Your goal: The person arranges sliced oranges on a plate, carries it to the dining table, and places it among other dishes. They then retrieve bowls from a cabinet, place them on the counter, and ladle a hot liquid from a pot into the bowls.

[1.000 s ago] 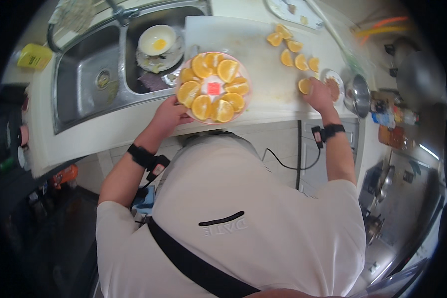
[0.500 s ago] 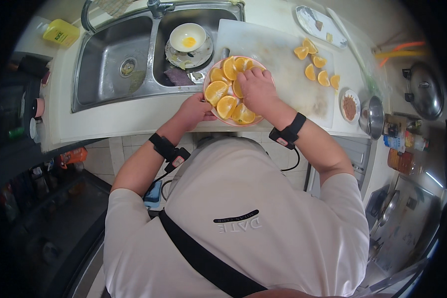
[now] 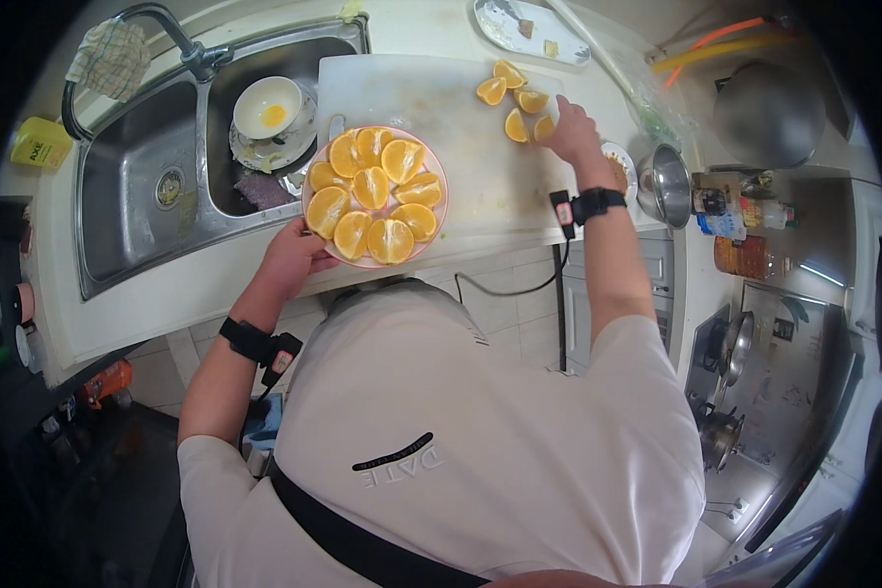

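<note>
The step in hand seems to be taking one orange wedge (image 3: pixel 544 128) from the far right part of the white cutting board (image 3: pixel 470 181), which lies on the tabletop (image 3: pixel 167 299). The right hand (image 3: pixel 575 137) is just at this wedge; whether its grip already pinches the fruit, I cannot say, because the fingertips are partly hidden. This move calls, in my judgement, for a light pinch, and for not pushing the four neighbouring wedges (image 3: pixel 492 91). The left hand (image 3: pixel 289 257) pinches the lower left edge of the pink-rimmed plate (image 3: pixel 443 211). On this plate lie ten wedges: nine in a ring, one in the middle.

In the right sink basin, a cream bowl (image 3: pixel 248 103) with yellow liquid, like egg yolk, sits upon a patterned plate (image 3: pixel 306 125). A small dish (image 3: pixel 612 149) holds something brown, beside a metal bowl (image 3: pixel 668 186); an oblong tray (image 3: pixel 572 47) carries two small pieces.
</note>
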`<action>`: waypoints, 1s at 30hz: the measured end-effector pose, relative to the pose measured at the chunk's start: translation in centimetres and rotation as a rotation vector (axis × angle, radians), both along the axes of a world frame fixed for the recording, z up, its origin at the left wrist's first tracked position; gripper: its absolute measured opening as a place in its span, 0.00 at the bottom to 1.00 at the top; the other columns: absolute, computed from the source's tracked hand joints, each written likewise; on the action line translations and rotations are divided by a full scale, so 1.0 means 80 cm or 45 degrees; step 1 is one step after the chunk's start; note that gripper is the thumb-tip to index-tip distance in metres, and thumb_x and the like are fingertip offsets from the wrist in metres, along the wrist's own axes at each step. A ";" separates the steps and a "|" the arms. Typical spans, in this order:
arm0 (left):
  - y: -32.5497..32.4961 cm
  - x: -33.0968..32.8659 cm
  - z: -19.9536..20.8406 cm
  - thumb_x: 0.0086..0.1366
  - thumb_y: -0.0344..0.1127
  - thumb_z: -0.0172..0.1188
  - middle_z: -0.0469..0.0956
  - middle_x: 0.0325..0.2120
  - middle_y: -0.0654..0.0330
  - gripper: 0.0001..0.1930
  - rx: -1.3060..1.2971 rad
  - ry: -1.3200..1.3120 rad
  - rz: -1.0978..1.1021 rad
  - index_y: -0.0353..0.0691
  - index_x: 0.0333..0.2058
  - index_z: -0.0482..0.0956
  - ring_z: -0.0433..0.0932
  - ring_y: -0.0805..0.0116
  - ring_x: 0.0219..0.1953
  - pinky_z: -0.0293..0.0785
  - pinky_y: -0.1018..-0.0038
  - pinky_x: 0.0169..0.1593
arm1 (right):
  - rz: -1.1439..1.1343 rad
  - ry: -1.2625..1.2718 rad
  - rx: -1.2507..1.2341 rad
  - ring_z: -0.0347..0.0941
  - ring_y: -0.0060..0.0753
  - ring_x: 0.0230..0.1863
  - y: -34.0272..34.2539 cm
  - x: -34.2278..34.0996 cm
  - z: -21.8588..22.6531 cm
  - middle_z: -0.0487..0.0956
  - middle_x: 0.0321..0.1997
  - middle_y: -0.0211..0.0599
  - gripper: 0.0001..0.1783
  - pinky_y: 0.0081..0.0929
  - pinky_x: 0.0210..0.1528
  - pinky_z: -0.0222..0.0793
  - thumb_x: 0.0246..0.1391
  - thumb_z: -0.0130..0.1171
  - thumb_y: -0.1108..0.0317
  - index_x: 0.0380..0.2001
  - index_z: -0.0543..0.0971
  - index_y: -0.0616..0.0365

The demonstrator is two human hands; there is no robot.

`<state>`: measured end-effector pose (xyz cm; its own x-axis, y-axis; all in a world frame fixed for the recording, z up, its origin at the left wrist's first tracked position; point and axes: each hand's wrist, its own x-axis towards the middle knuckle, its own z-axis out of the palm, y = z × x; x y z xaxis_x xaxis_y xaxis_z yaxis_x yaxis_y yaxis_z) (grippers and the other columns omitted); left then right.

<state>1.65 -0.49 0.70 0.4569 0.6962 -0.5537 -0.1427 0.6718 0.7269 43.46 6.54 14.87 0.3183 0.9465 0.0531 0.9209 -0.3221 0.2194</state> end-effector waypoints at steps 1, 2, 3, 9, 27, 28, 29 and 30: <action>0.000 0.001 0.000 0.60 0.26 0.51 0.74 0.46 0.57 0.20 -0.002 -0.030 0.027 0.35 0.53 0.66 0.79 0.67 0.42 0.78 0.73 0.44 | 0.003 -0.091 -0.099 0.67 0.46 0.57 0.002 0.022 -0.002 0.71 0.57 0.40 0.43 0.44 0.57 0.65 0.40 0.67 0.57 0.62 0.61 0.48; 0.000 0.004 0.000 0.60 0.24 0.49 0.74 0.45 0.56 0.19 0.035 -0.137 0.032 0.33 0.52 0.66 0.80 0.65 0.41 0.79 0.72 0.43 | 0.008 -0.167 -0.190 0.68 0.45 0.57 0.004 0.039 -0.004 0.71 0.57 0.39 0.42 0.46 0.57 0.65 0.41 0.66 0.57 0.61 0.62 0.46; -0.001 0.005 0.000 0.60 0.24 0.49 0.74 0.45 0.56 0.20 -0.005 -0.051 0.054 0.33 0.52 0.66 0.80 0.65 0.41 0.79 0.72 0.43 | 0.004 -0.250 -0.313 0.68 0.45 0.57 0.002 0.048 -0.007 0.71 0.57 0.38 0.41 0.49 0.56 0.65 0.41 0.65 0.57 0.61 0.63 0.45; -0.005 -0.004 -0.003 0.59 0.24 0.49 0.75 0.44 0.55 0.20 0.048 -0.001 0.033 0.34 0.52 0.65 0.80 0.65 0.39 0.80 0.72 0.43 | 0.141 -0.193 -0.305 0.72 0.50 0.52 -0.005 0.038 -0.022 0.78 0.48 0.37 0.29 0.52 0.52 0.63 0.46 0.58 0.62 0.55 0.67 0.44; -0.015 -0.034 -0.024 0.60 0.25 0.51 0.76 0.44 0.54 0.20 -0.009 -0.075 0.003 0.33 0.52 0.65 0.80 0.65 0.42 0.80 0.71 0.44 | 1.321 0.285 -0.508 0.72 0.46 0.46 -0.075 -0.255 -0.005 0.74 0.40 0.46 0.25 0.38 0.45 0.71 0.38 0.58 0.73 0.45 0.71 0.63; -0.016 -0.035 -0.025 0.60 0.25 0.51 0.75 0.45 0.55 0.20 -0.008 -0.063 -0.005 0.34 0.52 0.65 0.79 0.66 0.42 0.79 0.71 0.45 | 1.314 0.107 -0.585 0.73 0.45 0.44 -0.073 -0.263 -0.014 0.75 0.39 0.45 0.22 0.37 0.43 0.71 0.40 0.57 0.73 0.44 0.71 0.63; -0.016 -0.036 -0.025 0.60 0.25 0.51 0.75 0.45 0.54 0.20 0.002 -0.085 -0.009 0.34 0.52 0.65 0.79 0.65 0.42 0.79 0.71 0.45 | 1.381 -0.033 -0.622 0.73 0.45 0.43 -0.071 -0.268 -0.024 0.75 0.39 0.44 0.20 0.37 0.42 0.71 0.41 0.56 0.73 0.42 0.71 0.63; -0.016 -0.037 -0.025 0.60 0.25 0.51 0.75 0.45 0.54 0.20 0.012 -0.107 -0.014 0.34 0.52 0.65 0.79 0.65 0.42 0.79 0.71 0.45 | 1.407 -0.209 -0.667 0.74 0.44 0.42 -0.070 -0.270 -0.032 0.75 0.38 0.44 0.18 0.36 0.41 0.72 0.43 0.55 0.73 0.41 0.71 0.63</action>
